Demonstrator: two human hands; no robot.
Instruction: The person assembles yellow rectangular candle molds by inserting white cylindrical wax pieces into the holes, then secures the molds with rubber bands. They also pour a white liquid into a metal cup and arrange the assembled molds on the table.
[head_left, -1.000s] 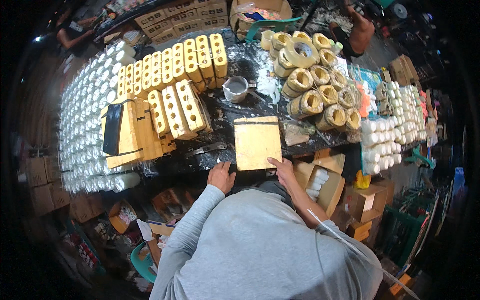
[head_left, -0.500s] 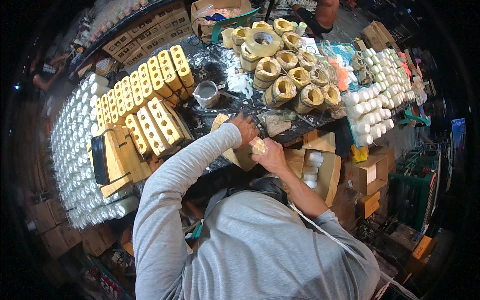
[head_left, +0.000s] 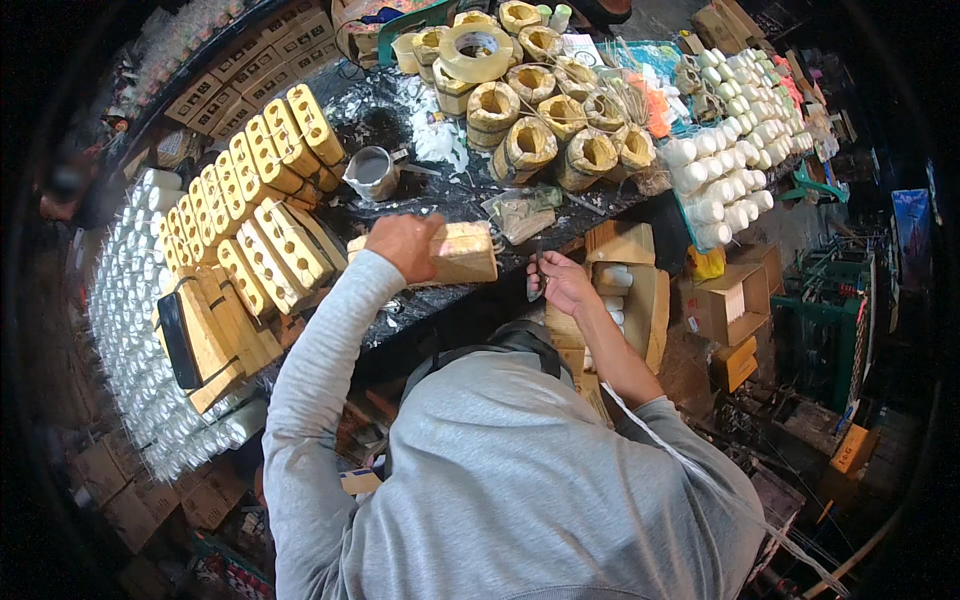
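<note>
My left hand (head_left: 402, 247) is closed over a long pale-yellow block (head_left: 465, 255) near the front edge of the dark worktable. The block lies sideways, its smooth face toward me; the hand covers its left part. Right of the block's end, my right hand (head_left: 566, 284) pinches a thin dark blade-like tool (head_left: 536, 272) that hangs downward. A gap separates that tool from the block. Just beyond the block lies a crumpled greyish cloth or bag (head_left: 524, 214). A grey metal cup (head_left: 372, 174) with a handle stands behind my left hand.
Yellow molds with holes (head_left: 268, 245) stand in rows at left, beside a black phone (head_left: 178, 340). Hollow yellow cylinders (head_left: 525, 150) with a tape roll (head_left: 475, 52) crowd the back. White bobbin-like pieces (head_left: 715, 190) fill the right. Cardboard boxes (head_left: 655, 320) sit below the table's edge.
My left hand has moved left with the block, which is now turned sideways. My right hand has come away from it to the right, showing the dark tool.
</note>
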